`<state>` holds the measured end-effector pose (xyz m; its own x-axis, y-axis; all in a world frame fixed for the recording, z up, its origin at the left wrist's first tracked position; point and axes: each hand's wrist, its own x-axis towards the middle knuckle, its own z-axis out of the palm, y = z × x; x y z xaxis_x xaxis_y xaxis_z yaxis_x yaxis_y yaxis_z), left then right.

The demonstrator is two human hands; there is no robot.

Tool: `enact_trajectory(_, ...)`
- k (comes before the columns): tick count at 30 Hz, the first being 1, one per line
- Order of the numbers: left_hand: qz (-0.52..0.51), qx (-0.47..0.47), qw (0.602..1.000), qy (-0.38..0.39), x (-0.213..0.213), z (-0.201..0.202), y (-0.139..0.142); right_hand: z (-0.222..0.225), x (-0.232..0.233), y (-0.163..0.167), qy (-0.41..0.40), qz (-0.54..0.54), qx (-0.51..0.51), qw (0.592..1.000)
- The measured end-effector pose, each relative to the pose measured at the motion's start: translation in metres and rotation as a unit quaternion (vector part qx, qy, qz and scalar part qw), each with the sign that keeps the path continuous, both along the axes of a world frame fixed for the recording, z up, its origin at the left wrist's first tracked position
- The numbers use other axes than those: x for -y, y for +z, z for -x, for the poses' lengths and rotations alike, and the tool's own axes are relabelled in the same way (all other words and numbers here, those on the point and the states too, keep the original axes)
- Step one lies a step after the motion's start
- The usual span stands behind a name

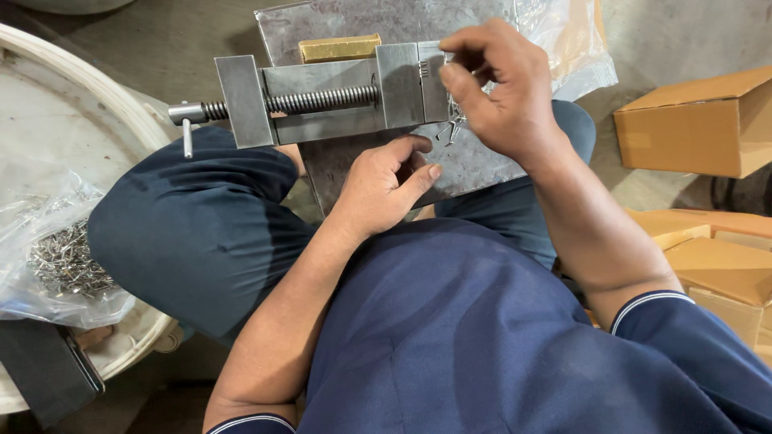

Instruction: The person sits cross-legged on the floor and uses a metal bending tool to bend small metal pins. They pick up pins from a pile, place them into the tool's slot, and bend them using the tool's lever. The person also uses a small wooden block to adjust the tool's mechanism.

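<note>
A grey steel vise (322, 100) with a long threaded screw (322, 100) lies on a flat metal plate (474, 165) that rests across the person's knees, its handle end pointing to the person's left. The right hand (498, 88) reaches over the jaw end of the vise, thumb and forefinger drawn close together at the jaw face; what they pinch is too small to tell, though thin metal pins (450, 128) lie scattered on the plate just beneath the palm. The left hand (386, 185) rests loosely curled on the plate just below the vise body, fingers folded inward and thumb out, holding nothing that shows. A brass-coloured block (339, 48) sits behind the vise. A clear bag of metal pieces (60, 257) lies in a white tub (96, 88) at the person's left, and cardboard boxes (708, 120) stand at the right.
</note>
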<state>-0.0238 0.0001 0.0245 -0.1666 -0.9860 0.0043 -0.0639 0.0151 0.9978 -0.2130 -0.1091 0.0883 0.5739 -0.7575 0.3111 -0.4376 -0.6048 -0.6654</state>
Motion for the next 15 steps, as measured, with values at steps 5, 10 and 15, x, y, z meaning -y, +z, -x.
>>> enact_trajectory(5, 0.02, 0.007, 1.0, 0.006, -0.003, 0.001, -0.005, 0.033, -0.023, -0.022, -0.074, -0.007, -0.009, 0.997)
enact_trajectory(10, 0.052, -0.033, 0.998, 0.007, -0.013, 0.002, -0.012, 0.067, -0.06, -0.045, -0.086, -0.054, -0.043, 0.994)
enact_trajectory(15, 0.041, -0.025, 0.999, -0.001, -0.012, 0.004, -0.01, 0.067, -0.073, -0.047, -0.073, -0.012, -0.115, 0.991)
